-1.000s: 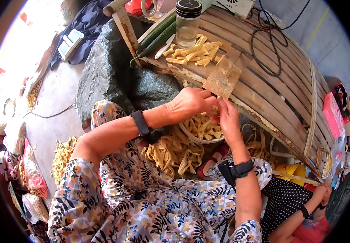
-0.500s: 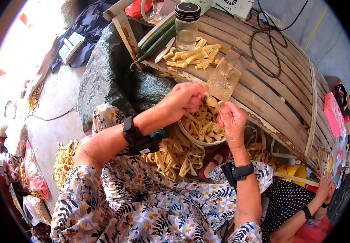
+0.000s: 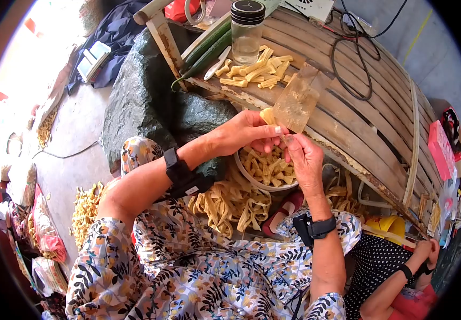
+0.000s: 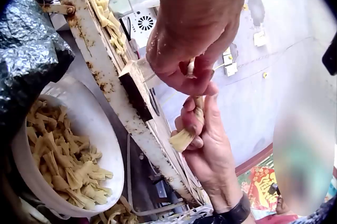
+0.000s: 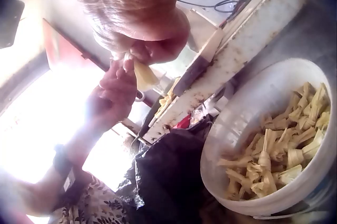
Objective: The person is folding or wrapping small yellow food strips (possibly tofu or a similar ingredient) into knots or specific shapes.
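Note:
Both hands meet over the white bucket [image 5: 210, 166] of knotted yellow strips [image 3: 265, 169]. My left hand [image 3: 246, 133] pinches a pale yellow strip [image 3: 267, 115], whose folded end sticks up beside the fingers. Close against it, my right hand [image 3: 306, 160] grips the same strip with thumb and fingers. In the left wrist view a flared end [image 4: 181, 140] comes out of the right hand [image 4: 210, 150], and the left hand [image 4: 195, 50] is above it. Part of the strip is hidden by the fingers.
A slatted bench [image 3: 358, 138] holds a wooden block [image 3: 296, 101], a pile of knotted pieces [image 3: 257, 69], a lidded jar [image 3: 246, 40], cucumbers [image 3: 206, 50] and a black cable [image 3: 337, 69]. Loose strips [image 3: 230, 205] lie below. Another person's hands [image 3: 425, 253] are at right.
The hands drew apart with the strip between them half a second ago, and are now close together again. My left hand has turned, with the strip's end pointing up.

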Tool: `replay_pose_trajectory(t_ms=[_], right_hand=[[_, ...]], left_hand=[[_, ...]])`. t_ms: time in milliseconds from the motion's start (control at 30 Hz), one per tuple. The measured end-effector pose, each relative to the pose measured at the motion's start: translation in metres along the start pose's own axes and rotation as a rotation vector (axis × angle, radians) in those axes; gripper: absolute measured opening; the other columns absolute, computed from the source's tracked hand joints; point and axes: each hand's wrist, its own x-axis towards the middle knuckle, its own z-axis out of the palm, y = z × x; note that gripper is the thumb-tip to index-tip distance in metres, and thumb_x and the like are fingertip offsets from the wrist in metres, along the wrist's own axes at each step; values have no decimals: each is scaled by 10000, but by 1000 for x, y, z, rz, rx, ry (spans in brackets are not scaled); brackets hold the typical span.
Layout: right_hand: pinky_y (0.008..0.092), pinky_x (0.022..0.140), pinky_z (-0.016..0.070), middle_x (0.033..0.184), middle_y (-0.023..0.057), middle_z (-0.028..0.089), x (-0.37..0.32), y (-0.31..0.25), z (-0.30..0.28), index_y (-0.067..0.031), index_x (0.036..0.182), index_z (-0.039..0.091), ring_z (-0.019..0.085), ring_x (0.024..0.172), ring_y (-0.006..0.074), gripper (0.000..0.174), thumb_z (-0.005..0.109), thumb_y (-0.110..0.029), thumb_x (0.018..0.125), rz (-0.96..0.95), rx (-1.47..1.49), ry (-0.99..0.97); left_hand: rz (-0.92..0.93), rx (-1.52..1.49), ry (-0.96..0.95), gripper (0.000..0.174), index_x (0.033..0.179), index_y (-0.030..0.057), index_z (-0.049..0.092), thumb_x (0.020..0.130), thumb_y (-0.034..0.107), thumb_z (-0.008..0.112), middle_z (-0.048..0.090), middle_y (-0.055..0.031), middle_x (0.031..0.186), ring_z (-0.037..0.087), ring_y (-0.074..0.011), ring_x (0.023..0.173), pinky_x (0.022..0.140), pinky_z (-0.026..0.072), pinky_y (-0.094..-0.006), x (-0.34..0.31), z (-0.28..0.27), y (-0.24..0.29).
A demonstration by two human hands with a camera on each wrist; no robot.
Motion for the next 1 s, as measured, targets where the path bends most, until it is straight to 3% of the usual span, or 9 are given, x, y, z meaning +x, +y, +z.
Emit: replay_pose_trajectory(t_ms=[33, 233, 367, 467, 700, 1000], right_hand=[[195, 487, 325, 565, -19, 466, 0, 0, 0, 13, 827, 595, 408, 526, 44, 265, 537, -240, 880, -8, 8, -28], [186, 548, 366, 641, -20, 523, 2, 0, -8, 5, 909, 600, 460, 588, 45, 249, 545, -235, 874, 99, 100, -197], [186, 569, 368, 664, -24, 530, 1, -7, -10, 3, 919, 602, 475, 629, 41, 244, 561, -230, 861, 218, 171, -271], [185, 552, 358, 647, -25, 522, 0, -6, -4, 2, 897, 597, 465, 609, 39, 238, 559, -230, 857, 192, 120, -218], [192, 546, 372, 612, -20, 505, 3, -2, -8, 0, 828, 577, 465, 578, 48, 227, 538, -220, 866, 121, 75, -239], [186, 581, 372, 642, -9, 536, 0, -11, -15, -13, 829, 581, 485, 617, 49, 262, 501, -255, 886, 239, 174, -282]], left_hand=[[-11, -55, 15, 218, 1035, 35, 587, 866, 169, 554, 565, 7, 765, 505, -43, 618, 570, 416, -156, 2, -2, -2], [49, -44, 40, 191, 980, 31, 602, 853, 171, 571, 561, 5, 706, 471, -39, 555, 525, 387, -162, 6, -8, -5], [-11, -99, -15, 158, 861, 22, 596, 829, 177, 597, 547, 3, 685, 437, -42, 524, 492, 354, -172, 4, -4, 0], [-20, -36, 82, 156, 854, 20, 594, 809, 168, 611, 530, 7, 661, 428, -44, 515, 477, 340, -179, 6, -6, -1], [9, 13, 189, 179, 690, 50, 569, 789, 187, 627, 503, 18, 597, 411, -42, 484, 450, 305, -183, 8, -9, 0], [4, -82, 218, 165, 760, 31, 575, 794, 183, 627, 504, 20, 614, 402, -32, 494, 461, 300, -174, 6, -11, 4]])
